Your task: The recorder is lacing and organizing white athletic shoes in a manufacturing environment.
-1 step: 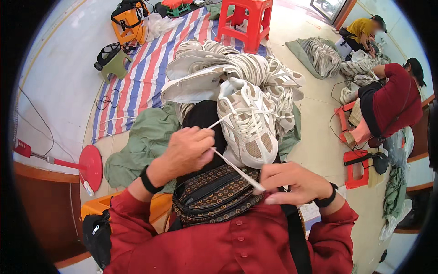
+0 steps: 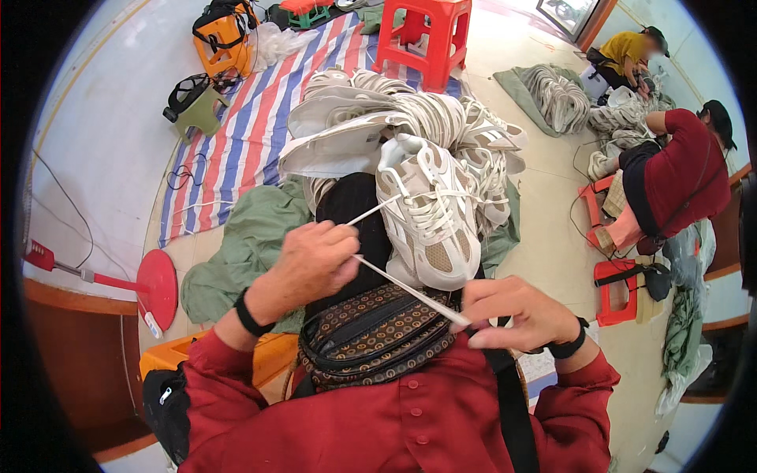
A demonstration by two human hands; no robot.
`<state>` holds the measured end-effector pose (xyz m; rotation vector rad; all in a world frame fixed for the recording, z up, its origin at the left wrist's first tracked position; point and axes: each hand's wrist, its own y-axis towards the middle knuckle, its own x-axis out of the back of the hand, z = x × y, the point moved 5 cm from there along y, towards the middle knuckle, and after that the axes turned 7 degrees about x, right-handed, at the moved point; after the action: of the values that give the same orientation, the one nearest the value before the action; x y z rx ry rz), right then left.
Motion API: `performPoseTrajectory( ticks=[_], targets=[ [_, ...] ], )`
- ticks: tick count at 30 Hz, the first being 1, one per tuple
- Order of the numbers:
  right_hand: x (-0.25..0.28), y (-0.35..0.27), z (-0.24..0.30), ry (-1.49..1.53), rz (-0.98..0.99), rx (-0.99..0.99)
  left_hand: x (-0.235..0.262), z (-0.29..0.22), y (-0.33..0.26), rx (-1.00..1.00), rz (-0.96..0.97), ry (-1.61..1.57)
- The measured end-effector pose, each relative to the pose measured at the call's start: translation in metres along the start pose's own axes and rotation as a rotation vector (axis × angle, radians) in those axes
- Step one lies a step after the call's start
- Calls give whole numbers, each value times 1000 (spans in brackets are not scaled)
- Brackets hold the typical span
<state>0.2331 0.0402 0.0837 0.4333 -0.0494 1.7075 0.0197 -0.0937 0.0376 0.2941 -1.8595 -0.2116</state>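
A beige and white sneaker point(image 2: 435, 217) rests toe toward me on my dark-clad leg. From its upper part a white shoelace point(image 2: 410, 289) runs to my left hand point(image 2: 310, 264), whose fingers are closed round it. Beyond that hand the lace stretches taut down to the right. There my right hand point(image 2: 516, 315) pinches it between thumb and fingers, close to my body. Loops of lace lie across the sneaker's tongue. Below the hands sits a brown patterned waist bag point(image 2: 378, 335) against my red shirt.
Flat shoe uppers point(image 2: 339, 130) are stacked just beyond the sneaker. A red stool point(image 2: 424, 39) stands ahead on a striped sheet point(image 2: 260, 118). Green cloth point(image 2: 252, 236) and a red round base point(image 2: 158, 292) lie left. Two people sit right, near more shoe uppers point(image 2: 556, 98).
My left hand has shifted slightly left and my right hand slightly right, so they are farther apart. The lace between them spans a longer stretch. The sneaker has stayed put.
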Motion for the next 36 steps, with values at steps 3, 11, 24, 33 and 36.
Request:
performPoseTrajectory(
  ticks=[3,11,24,33,36],
  targets=[
    [9,-23,-4,79,-94,-38,16,22,-35,159,222,48],
    [24,-33,-6,166,-421,-107,75,23,-96,553,350,-560],
    [240,-45,-18,-392,-1438,71,8,4,38,106,-223,-438],
    [121,-25,-129,-374,-797,-207,-12,-7,99,-65,-292,-96],
    [92,8,-111,-537,-750,-97,-27,-14,107,-86,-166,61]
  ],
)
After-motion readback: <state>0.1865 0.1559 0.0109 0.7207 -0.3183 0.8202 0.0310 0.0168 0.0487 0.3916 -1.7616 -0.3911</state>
